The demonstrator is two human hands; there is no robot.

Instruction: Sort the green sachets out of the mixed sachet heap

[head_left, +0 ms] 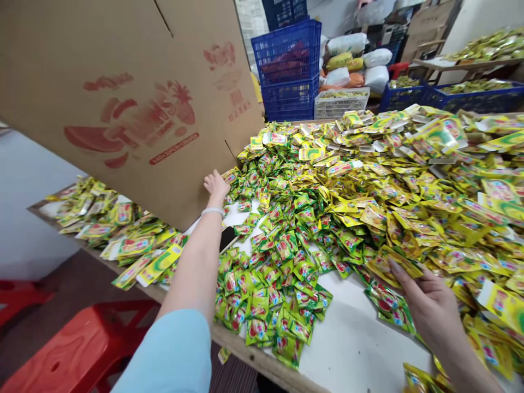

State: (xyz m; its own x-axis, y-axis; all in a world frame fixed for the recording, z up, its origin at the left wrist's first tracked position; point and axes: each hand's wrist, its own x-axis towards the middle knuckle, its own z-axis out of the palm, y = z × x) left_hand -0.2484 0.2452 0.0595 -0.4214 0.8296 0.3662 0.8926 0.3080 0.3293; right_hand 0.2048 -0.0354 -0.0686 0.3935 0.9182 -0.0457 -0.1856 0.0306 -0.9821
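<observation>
My left hand point(215, 184) reaches far forward and grips the lower edge of a big brown cardboard box point(123, 103) that is tilted up over the table. A thin bracelet sits on that wrist. My right hand point(426, 297) is at the lower right with its fingers closed on a few yellow-green sachets point(395, 262) at the edge of the heap. Several hundred small yellow and green candy sachets point(368, 185) lie piled across the white table point(352, 338). A dark phone point(227, 238) lies on the table under my left forearm.
Red plastic stools point(77, 349) stand at the lower left below the table edge. Stacked blue crates point(289, 65), a white basket point(341, 102) and filled sacks point(352, 60) stand behind the table. More sachets fill blue crates point(470, 95) and a shelf at the far right.
</observation>
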